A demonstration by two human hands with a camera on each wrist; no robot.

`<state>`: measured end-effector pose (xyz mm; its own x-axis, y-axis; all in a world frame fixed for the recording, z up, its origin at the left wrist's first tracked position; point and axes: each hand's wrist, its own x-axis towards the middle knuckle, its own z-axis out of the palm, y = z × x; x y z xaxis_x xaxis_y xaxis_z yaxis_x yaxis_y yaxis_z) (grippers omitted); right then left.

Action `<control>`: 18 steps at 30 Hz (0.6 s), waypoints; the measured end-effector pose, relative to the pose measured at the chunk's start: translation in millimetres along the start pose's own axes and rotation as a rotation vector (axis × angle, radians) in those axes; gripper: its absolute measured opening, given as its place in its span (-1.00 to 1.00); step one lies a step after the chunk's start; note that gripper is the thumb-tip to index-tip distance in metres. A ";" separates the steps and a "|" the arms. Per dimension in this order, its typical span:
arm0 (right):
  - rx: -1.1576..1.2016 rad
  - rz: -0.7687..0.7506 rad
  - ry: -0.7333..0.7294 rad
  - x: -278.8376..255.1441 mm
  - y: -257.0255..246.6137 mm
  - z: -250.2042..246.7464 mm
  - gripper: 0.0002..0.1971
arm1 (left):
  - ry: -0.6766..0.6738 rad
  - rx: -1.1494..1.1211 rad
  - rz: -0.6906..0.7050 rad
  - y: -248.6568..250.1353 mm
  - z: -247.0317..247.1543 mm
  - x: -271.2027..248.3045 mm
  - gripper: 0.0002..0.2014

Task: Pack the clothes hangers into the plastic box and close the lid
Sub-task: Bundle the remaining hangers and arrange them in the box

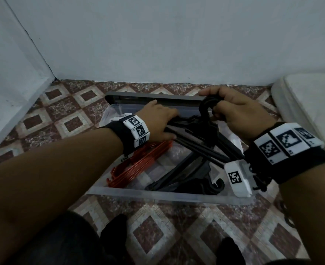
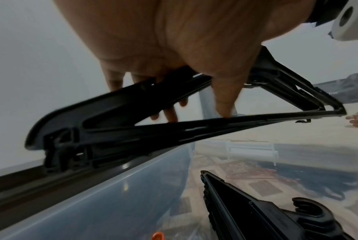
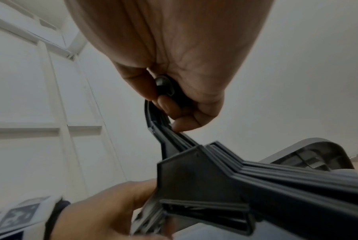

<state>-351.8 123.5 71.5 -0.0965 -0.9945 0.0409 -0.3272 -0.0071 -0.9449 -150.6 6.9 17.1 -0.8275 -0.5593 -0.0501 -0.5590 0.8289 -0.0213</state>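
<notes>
Right grip (image 1: 232,109) curled round hooks of black hangers (image 1: 200,134); left grip (image 1: 161,121) clasps one arm end, fingertips hidden beneath. Bundle over clear box (image 1: 157,196), long axis left-right, hooks toward wall. Orange hangers (image 1: 138,165) inside box, partly hidden by left forearm.

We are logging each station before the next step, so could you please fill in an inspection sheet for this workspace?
Surface: patterned tile floor, box standing on it.
Job's things: clear plastic box open; orange hangers and black hangers lie inside; a held bundle of black hangers is above the box; grey lid rests behind the box by the wall.
Clutter: white cushion at right.
Grippers: left hand grips the bundle's arm; right hand grips its hooks.
Cables: nothing seen.
Surroundings: pale wall at a room corner; person's legs at bottom.
</notes>
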 end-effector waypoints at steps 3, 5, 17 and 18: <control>-0.022 -0.023 0.034 2.1 8.1 -13.8 -0.55 | 0.027 -0.129 0.019 -2.5 -3.3 0.1 -0.78; -0.056 -0.019 0.065 5.2 16.4 -19.9 -0.60 | 0.060 -0.108 0.019 -5.0 -8.2 -0.9 -0.80; 0.532 0.653 0.200 0.1 18.0 78.8 -0.30 | 0.058 0.004 -0.237 32.9 -24.0 -20.3 -0.91; 0.639 0.691 0.292 3.0 21.9 87.3 -0.28 | 0.029 -0.010 -0.231 46.3 -20.8 -24.0 -0.89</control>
<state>-277.3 111.2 22.6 -0.3318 -0.7369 -0.5890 0.4497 0.4253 -0.7854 -157.7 58.5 38.0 -0.6785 -0.7345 -0.0161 -0.7342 0.6786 -0.0193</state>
